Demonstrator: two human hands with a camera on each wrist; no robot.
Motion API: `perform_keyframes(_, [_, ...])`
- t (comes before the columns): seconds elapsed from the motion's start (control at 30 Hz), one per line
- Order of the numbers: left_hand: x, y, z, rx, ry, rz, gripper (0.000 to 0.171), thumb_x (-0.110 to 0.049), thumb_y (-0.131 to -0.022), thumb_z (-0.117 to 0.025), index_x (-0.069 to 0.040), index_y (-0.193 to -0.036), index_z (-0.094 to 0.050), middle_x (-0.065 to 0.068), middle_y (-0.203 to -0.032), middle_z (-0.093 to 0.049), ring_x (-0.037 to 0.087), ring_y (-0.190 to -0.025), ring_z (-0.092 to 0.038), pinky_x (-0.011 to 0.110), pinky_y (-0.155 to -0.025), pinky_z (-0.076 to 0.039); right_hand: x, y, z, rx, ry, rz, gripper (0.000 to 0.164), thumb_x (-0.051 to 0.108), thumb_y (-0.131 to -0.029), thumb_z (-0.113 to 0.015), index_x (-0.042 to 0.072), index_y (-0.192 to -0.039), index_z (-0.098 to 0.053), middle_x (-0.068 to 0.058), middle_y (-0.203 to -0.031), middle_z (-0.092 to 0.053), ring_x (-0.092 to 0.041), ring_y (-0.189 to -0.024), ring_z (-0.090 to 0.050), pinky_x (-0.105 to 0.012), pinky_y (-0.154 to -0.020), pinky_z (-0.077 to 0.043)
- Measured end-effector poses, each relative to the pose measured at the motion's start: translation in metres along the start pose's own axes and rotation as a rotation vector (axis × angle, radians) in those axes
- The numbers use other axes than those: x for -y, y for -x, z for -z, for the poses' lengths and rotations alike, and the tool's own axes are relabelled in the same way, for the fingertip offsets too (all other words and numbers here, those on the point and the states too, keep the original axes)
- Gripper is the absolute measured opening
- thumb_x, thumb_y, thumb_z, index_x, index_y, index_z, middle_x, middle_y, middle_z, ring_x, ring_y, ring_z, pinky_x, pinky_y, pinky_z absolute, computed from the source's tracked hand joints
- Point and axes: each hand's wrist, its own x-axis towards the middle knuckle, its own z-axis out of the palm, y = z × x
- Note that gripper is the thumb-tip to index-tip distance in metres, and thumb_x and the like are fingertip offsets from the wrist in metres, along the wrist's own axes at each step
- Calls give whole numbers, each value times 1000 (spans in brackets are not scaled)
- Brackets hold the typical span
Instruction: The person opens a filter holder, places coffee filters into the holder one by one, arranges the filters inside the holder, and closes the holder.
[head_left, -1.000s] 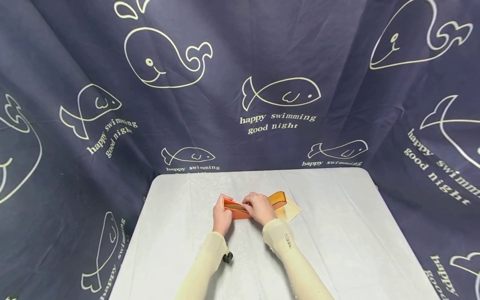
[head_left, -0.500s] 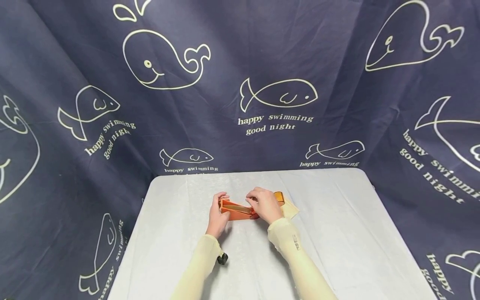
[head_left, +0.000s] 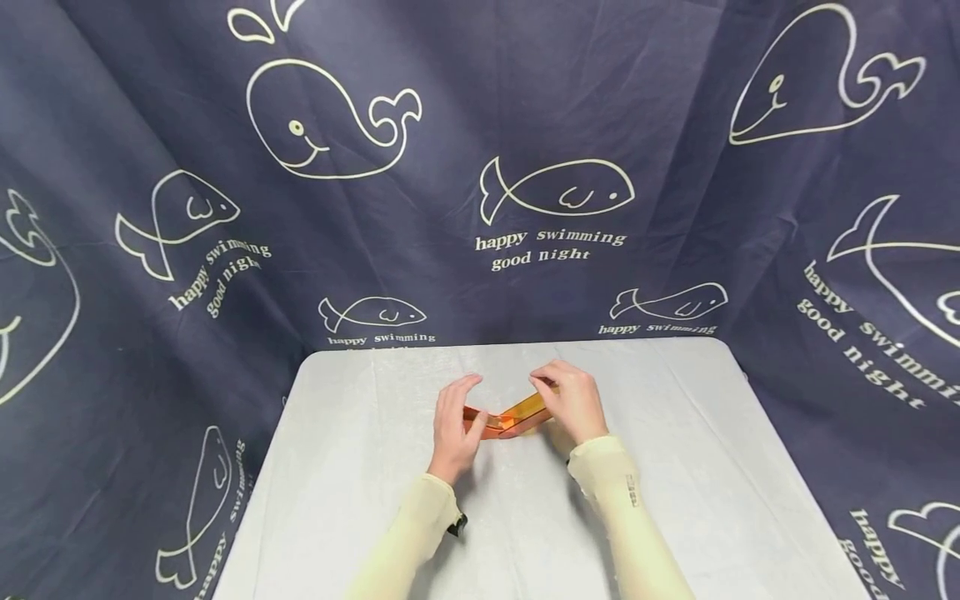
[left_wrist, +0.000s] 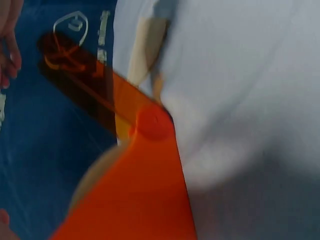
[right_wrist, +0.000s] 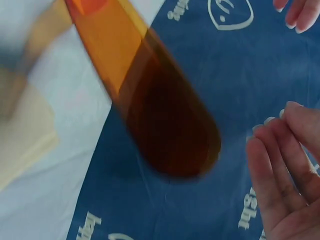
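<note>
A narrow orange case [left_wrist: 145,190] lies on the table with its see-through amber cover [right_wrist: 125,60] swung out from it on a round pivot [left_wrist: 154,122]. Something brownish inside the case peeks over its edge. My left hand [head_left: 455,429] is around the left end of the case in the head view, fingers stretched and spread from the thumb; that end is partly hidden. Near the far end of the cover is my right hand [head_left: 573,400], its fingertips close to the thumb. The right wrist view shows those fingers [right_wrist: 280,165] apart from the cover with nothing between them.
A cream cloth or sheet [right_wrist: 25,135] lies on the white-covered table [head_left: 360,467] beside the cover. Dark blue curtains [head_left: 555,83] printed with whales and fish hang around the table's back and sides.
My right hand has moved right, away from the middle of the case. The left hand has loosened its grip and its fingers have straightened. The case and cover now form a wide V.
</note>
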Motion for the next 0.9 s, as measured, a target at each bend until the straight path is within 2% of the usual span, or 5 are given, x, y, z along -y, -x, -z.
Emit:
perform_keyframes(0.17, [-15, 6, -14, 108, -33, -88, 53, -15, -87, -67, -13, -140, -60, 3, -141, -62, 24, -129, -56, 47, -107, -45, -14, 2, 19, -41, 28, -53, 5, 8, -86, -81, 10, -91, -81, -1, -86, -75, -18, -73, -72, -37, -69, -59])
perform_keyframes(0.43, [-30, 22, -34, 325, -36, -162, 57, -14, -89, -71, -19, -144, -58, -4, -143, -60, 17, -130, -57, 39, -109, -47, -34, 9, 39, -78, 57, -132, 5, 8, -87, -81, 9, -92, -81, -1, -85, -75, -18, -73, -72, -39, -70, -61])
perform_keyframes(0.63, [-37, 28, -43, 488, -59, -168, 53, -18, -94, -72, -19, -145, -57, -5, -146, -58, 16, -135, -55, 38, -112, -45, -48, 18, 42, -84, 75, -167, 5, 7, -87, -80, 8, -92, -81, -2, -85, -76, -18, -73, -72, -41, -70, -61])
perform_keyframes(0.9, [-36, 35, -51, 647, -97, -151, 47, -27, -102, -62, -19, -148, -54, -5, -151, -56, 16, -141, -52, 43, -118, -41, -66, 34, 34, -30, 62, -264, 6, 10, -89, -78, 6, -93, -80, -6, -88, -76, -22, -75, -72, -42, -72, -62])
